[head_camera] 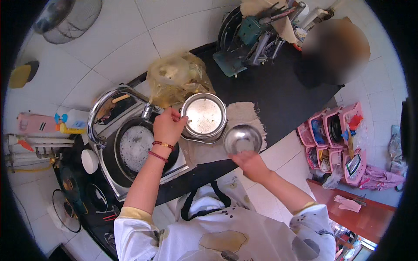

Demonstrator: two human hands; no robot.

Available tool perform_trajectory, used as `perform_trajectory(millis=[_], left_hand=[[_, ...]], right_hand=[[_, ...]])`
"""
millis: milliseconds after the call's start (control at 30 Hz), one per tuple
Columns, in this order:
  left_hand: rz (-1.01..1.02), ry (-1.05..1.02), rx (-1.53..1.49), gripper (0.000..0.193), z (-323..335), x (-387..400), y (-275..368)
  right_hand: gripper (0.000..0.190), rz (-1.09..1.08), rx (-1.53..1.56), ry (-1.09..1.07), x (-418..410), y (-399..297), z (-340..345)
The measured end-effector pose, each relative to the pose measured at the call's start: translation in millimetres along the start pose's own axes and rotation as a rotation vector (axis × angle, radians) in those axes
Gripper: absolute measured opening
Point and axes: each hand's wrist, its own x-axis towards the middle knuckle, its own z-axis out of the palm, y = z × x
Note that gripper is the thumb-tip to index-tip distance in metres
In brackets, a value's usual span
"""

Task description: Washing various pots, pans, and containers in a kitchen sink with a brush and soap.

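Note:
My left hand (169,125) is at the left edge of a round stainless steel pot (204,115), thumb and fingers bent close to its rim. I cannot tell whether they grip it. The pot has a shiny, speckled inside and rests on a beige cloth (243,114). To its right, my right hand (249,164) holds the near rim of a small stainless steel bowl (243,138) over the cloth; the fingers are blurred and partly hidden. Left of my left hand, foamy water (135,150) fills a dark-rimmed basin in the sink (112,169).
A chrome faucet (94,114) arches over the sink. Behind the pot sits a yellowish plastic bag (178,76). A utensil rack (251,36) stands at the back of the black counter (271,88). A white bowl (89,161) is left of the sink; pink baskets (333,130) stand at right.

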Motion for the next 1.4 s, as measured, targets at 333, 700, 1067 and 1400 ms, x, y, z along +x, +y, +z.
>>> perform_trajectory(millis=[333,700,1067,1400], left_hand=[[-0.042,-0.024,0.026,0.021,13,24,-7],[-0.124,-0.125,-0.133,0.022,2,23,7],[0.183,0.12,-0.361,0.02,-93,-42,-1],[-0.334,0.053,-0.471,0.016,-78,-205,-246]], right_hand=[[0.039,0.122,-0.039,0.288,43,57,40],[0.023,0.633,0.728,0.469,142,65,-29],[0.029,0.197,0.847,0.371,158,-26,-62],[0.032,0.411,0.567,0.061,223,-159,102]])
